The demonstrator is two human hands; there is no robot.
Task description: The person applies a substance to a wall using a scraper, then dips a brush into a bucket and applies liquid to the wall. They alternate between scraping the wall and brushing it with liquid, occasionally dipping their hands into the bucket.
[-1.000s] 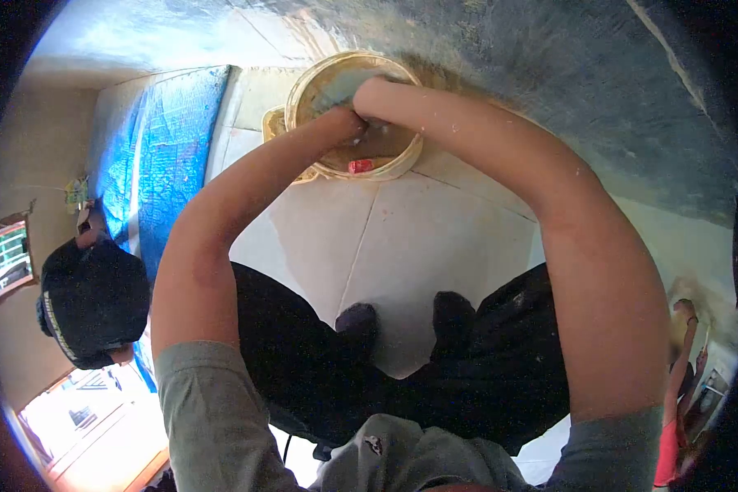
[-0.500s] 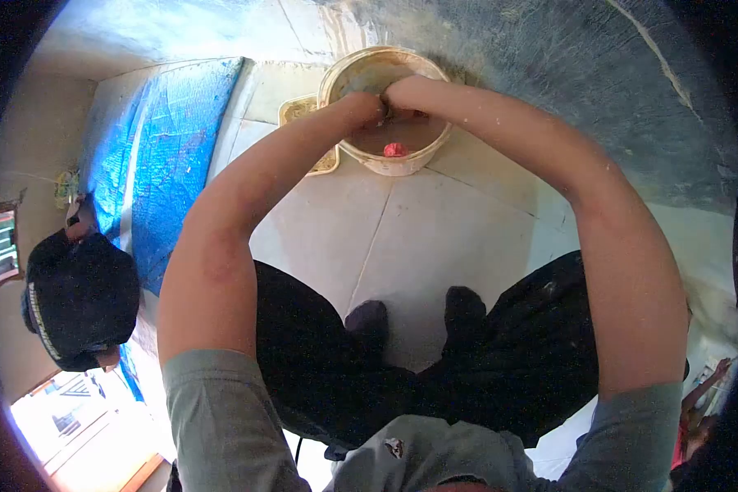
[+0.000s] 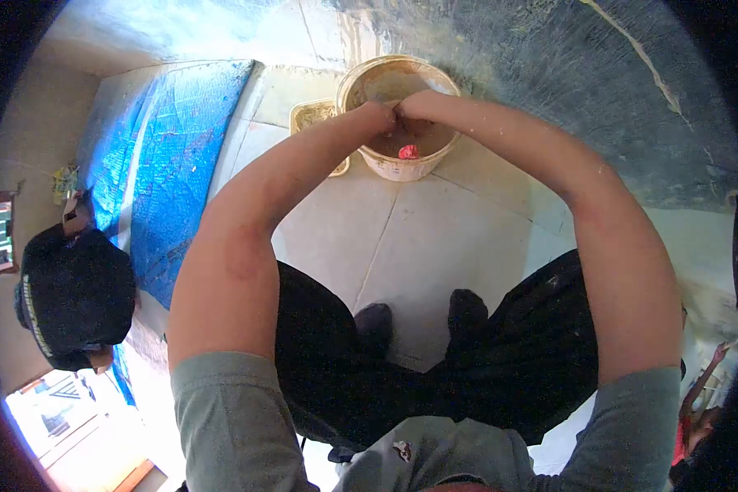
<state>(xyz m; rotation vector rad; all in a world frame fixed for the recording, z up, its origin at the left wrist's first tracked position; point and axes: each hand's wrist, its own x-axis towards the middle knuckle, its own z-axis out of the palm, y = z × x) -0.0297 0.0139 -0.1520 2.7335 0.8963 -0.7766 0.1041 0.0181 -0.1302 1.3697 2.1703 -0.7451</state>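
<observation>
A whitish round bucket [image 3: 400, 170] stands on the tiled floor in front of me, holding murky brown water. My left hand [image 3: 381, 120] reaches over its near-left side, and my right hand [image 3: 418, 105] comes in from the right. They meet near the middle of the bucket, wrists bent down, with fingers hidden below. I cannot tell what they hold. A small red object [image 3: 408, 152] shows at the water's near side, just in front of my hands. Against the bucket's left side lies a shallow stained tray [image 3: 312, 111], partly covered by my left forearm.
A blue sheet [image 3: 176, 164] covers a surface on the left. Beside it is a person in black [image 3: 78, 295]. Another person's raised arm [image 3: 705, 381] shows at the right edge. A dark streaked wall [image 3: 566, 74] rises behind the bucket. My feet [image 3: 375, 324] are on pale tiles [image 3: 385, 238].
The view has shifted slightly, so the bucket and tray sit a little further right and lower. Both hands remain in the bucket, now closer together.
</observation>
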